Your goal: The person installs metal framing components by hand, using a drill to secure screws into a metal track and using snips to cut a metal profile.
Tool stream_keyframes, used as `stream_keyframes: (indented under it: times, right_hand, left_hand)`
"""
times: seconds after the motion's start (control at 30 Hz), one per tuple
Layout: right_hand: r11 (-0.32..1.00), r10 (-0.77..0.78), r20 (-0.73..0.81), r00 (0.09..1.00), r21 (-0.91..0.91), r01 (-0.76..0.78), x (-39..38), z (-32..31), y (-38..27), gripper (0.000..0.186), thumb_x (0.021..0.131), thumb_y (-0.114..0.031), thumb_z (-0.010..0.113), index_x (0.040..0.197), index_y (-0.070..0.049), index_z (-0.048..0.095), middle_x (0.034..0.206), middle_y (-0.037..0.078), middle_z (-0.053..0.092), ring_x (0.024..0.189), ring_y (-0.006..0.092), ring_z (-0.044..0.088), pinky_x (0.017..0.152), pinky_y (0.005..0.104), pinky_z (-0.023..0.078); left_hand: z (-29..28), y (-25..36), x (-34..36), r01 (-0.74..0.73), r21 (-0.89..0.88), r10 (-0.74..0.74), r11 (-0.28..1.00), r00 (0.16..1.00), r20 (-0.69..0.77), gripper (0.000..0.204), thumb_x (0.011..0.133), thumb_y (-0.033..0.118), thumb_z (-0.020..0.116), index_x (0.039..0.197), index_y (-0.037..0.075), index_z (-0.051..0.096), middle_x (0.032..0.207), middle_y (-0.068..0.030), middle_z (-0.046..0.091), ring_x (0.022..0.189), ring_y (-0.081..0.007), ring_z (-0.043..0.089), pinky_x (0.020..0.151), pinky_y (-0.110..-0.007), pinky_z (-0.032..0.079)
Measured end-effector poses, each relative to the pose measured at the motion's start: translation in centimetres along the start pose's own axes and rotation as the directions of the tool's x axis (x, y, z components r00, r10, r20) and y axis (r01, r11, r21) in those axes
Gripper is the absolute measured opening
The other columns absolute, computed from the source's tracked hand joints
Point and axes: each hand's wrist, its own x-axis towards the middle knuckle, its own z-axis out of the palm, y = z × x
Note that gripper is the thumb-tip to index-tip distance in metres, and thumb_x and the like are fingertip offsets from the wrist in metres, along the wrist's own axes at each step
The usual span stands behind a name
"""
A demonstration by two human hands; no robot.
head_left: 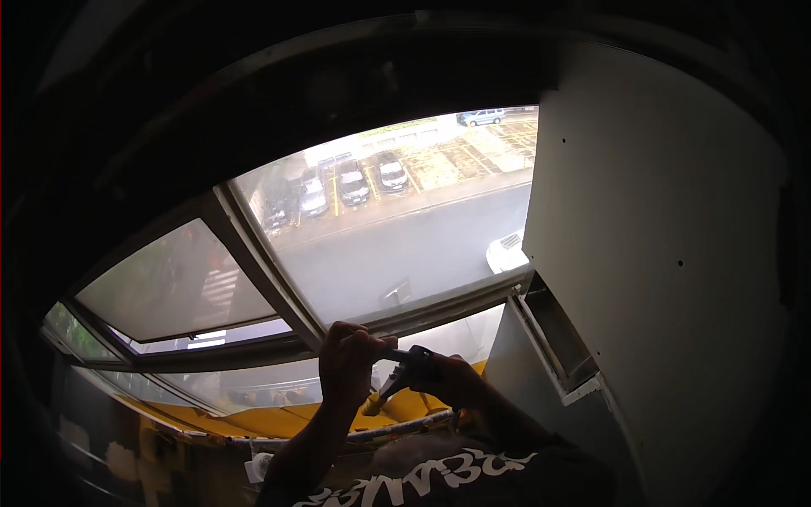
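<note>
My left hand point(348, 359) is raised just below the window's lower frame point(405, 314), its fingers closed around the end of a short grey bar-like piece point(392, 354). Beside it on the right, my right hand point(452, 378) grips a dark hand tool point(416, 363) that reaches across toward my left hand. A yellow part point(372, 404) shows below the tool, near my left wrist; whether it belongs to the tool I cannot tell. Both forearms come up from the lower edge, over my dark printed shirt.
A white wall panel point(659, 220) stands at the right, beside a narrow recess point(557, 334). A tilted window pane point(177, 287) is at the left. Yellow sheeting point(270, 418) and a rail point(372, 433) run below the windows. Outside are parked cars point(355, 182).
</note>
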Motion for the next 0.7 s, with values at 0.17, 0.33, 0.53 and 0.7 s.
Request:
stream_keyframes:
  times: [0.17, 0.33, 0.53, 0.7]
  right_hand:
    - [0.955, 0.254, 0.091, 0.963, 0.132, -0.264, 1.4, -0.7, -1.5, 0.034, 0.087, -0.008, 0.072, 0.118, -0.001, 0.060, 0.104, 0.011, 0.072, 0.098, 0.0226, 0.071, 0.087, 0.0353, 0.057]
    - [0.927, 0.299, 0.016, 0.954, 0.233, -0.294, 2.4, -0.4, -1.5, 0.027, 0.077, -0.009, 0.075, 0.101, -0.001, 0.068, 0.082, 0.007, 0.071, 0.074, 0.0116, 0.066, 0.069, 0.0284, 0.054]
    - [0.967, 0.173, 0.109, 0.979, 0.167, -0.190, 2.5, -0.1, -0.1, 0.030, 0.080, -0.012, 0.076, 0.107, -0.002, 0.066, 0.089, 0.010, 0.073, 0.078, 0.0168, 0.070, 0.072, 0.0309, 0.055]
    - [0.961, 0.185, 0.139, 0.973, 0.182, -0.208, 2.5, 0.7, 0.3, 0.028, 0.081, -0.013, 0.073, 0.105, -0.002, 0.067, 0.087, 0.010, 0.072, 0.074, 0.0158, 0.068, 0.069, 0.0308, 0.053]
  left_hand:
    - [0.4, 1.9, 1.0, 0.120, -0.535, -0.143, 0.836, 0.990, -0.001, 0.010, 0.094, 0.002, 0.060, 0.098, -0.002, 0.051, 0.084, -0.0205, 0.069, 0.085, -0.0328, 0.072, 0.083, -0.043, 0.060]
    - [-0.1, 3.0, 1.9, 0.212, -0.534, -0.231, 0.819, 0.972, 0.031, 0.006, 0.099, 0.006, 0.053, 0.099, 0.001, 0.052, 0.085, -0.0200, 0.071, 0.090, -0.0331, 0.072, 0.083, -0.040, 0.060]
    - [-0.9, 4.5, 1.1, 0.164, -0.523, -0.185, 0.836, 0.983, 0.012, 0.008, 0.096, 0.006, 0.059, 0.099, 0.001, 0.054, 0.084, -0.0189, 0.071, 0.092, -0.0313, 0.072, 0.087, -0.040, 0.060]
    - [-0.8, 4.5, 0.0, 0.109, -0.489, -0.152, 0.866, 0.987, -0.049, 0.008, 0.096, 0.005, 0.060, 0.099, 0.001, 0.054, 0.088, -0.0181, 0.071, 0.092, -0.0294, 0.072, 0.087, -0.040, 0.060]
